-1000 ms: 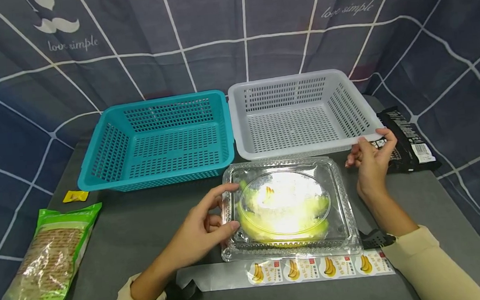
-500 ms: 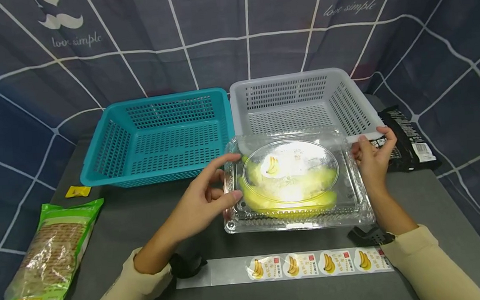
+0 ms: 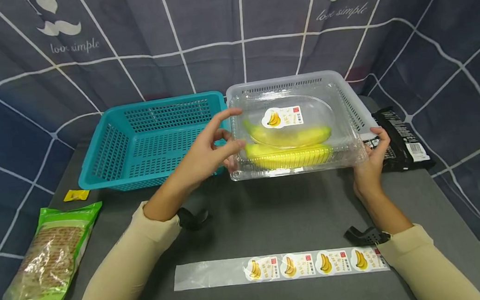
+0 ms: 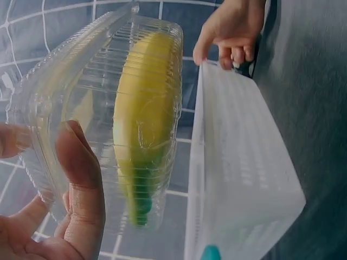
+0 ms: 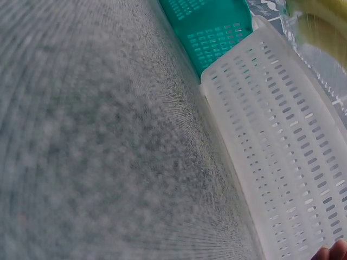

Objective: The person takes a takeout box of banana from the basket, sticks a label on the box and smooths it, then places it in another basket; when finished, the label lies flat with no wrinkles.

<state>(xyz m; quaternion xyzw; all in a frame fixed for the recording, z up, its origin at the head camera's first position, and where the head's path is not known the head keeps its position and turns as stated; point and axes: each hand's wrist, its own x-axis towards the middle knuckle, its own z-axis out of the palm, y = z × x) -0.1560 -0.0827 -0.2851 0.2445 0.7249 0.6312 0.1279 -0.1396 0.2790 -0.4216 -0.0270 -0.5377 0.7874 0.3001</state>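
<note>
A clear plastic clamshell box (image 3: 287,102) holds bananas (image 3: 293,136), and a banana sticker (image 3: 283,117) is on its lid. My left hand (image 3: 211,152) grips the box by its left edge, thumb and fingers on the rim. The box is raised over the white basket (image 3: 358,114), tilted with its front side low. At that basket's front right corner, my right hand (image 3: 369,162) pinches the rim. In the left wrist view, the banana (image 4: 143,103) shows through the box wall, beside the white basket (image 4: 238,146). Only fingertips (image 5: 337,251) of the right hand appear in its wrist view.
A teal basket (image 3: 158,176) stands left of the white one. A strip of banana stickers (image 3: 281,268) lies in front. At the left are a green-edged food bag (image 3: 59,251) and a small yellow packet (image 3: 76,195). A black bag (image 3: 406,140) lies right of the white basket.
My left hand has lifted the box off the table and carried it away from me, over the white basket. My right hand has stayed at the basket's corner.
</note>
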